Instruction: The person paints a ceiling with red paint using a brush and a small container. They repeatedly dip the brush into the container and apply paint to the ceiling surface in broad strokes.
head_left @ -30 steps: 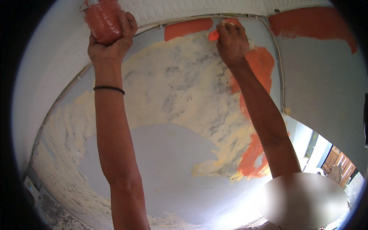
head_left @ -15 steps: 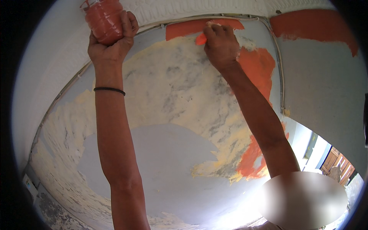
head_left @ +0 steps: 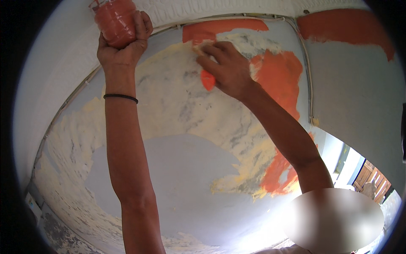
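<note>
High at the upper left, my left hand (head_left: pixel 122 57) cups a clear ribbed plastic container (head_left: pixel 115 25) of orange-red paint, fingers wrapped around its lower part. My right hand (head_left: pixel 230 70) is closed on a paintbrush whose bright orange handle end (head_left: pixel 207 80) sticks out below the fingers. The brush head, blurred and partly behind the fingers, is against the wall (head_left: pixel 169 101) just under an orange-red painted band (head_left: pixel 224 26). Pale yellow and grey patches cover much of this light blue-grey wall.
A larger orange patch (head_left: pixel 281 80) lies right of my right hand. Cables (head_left: pixel 310 84) run along the wall's top and right edges, beneath white moulding (head_left: pixel 211 8). Another orange band (head_left: pixel 342 27) crosses the adjoining grey surface. Bright light and wooden slats (head_left: pixel 372 180) show at lower right.
My right hand has moved left and down from the orange band, and the brush handle now points downward. Fresh orange shows below the band's left part. The left hand and container stay nearly still.
</note>
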`<state>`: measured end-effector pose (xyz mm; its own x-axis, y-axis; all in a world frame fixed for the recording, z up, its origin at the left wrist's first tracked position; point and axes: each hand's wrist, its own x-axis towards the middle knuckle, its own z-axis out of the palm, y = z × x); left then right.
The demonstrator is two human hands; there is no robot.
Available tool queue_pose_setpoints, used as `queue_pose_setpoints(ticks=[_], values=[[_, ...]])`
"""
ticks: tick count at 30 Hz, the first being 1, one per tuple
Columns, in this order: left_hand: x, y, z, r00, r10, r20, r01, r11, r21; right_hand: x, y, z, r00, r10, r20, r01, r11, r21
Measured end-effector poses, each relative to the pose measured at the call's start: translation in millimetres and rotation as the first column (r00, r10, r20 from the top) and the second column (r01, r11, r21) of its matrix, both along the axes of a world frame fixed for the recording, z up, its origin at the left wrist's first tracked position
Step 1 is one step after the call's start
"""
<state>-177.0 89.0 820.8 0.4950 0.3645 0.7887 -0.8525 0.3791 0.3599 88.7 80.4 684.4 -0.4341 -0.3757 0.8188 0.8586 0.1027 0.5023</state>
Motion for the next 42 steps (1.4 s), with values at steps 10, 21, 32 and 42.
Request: queue_pose_setpoints(ticks=[10,21,32,42], values=[[3.9,-0.8,5.8,0.994,-0.092,-0.059,0.096,0.994,0.054,100.0,-12.9,-9.3,0.991,-0.090,-0.095,0.095,0.994,0.047],[22.4,-46.2,-11.0,0.992,0.082,0.099,-0.075,0.995,-0.071,116.1,-9.9,24.4,0.997,-0.047,-0.062,0.051,0.997,0.052],[21.0,-30.2,-0.8,0.960,0.249,0.127,-0.242,0.968,-0.073,142.9,-11.2,22.1,0.992,-0.008,-0.123,0.015,0.999,0.052],[23.8,-26.6,-2.0,0.936,0.330,0.118,-0.323,0.943,-0.078,146.4,-3.5,10.6,0.951,-0.015,-0.308,0.031,0.998,0.050]])
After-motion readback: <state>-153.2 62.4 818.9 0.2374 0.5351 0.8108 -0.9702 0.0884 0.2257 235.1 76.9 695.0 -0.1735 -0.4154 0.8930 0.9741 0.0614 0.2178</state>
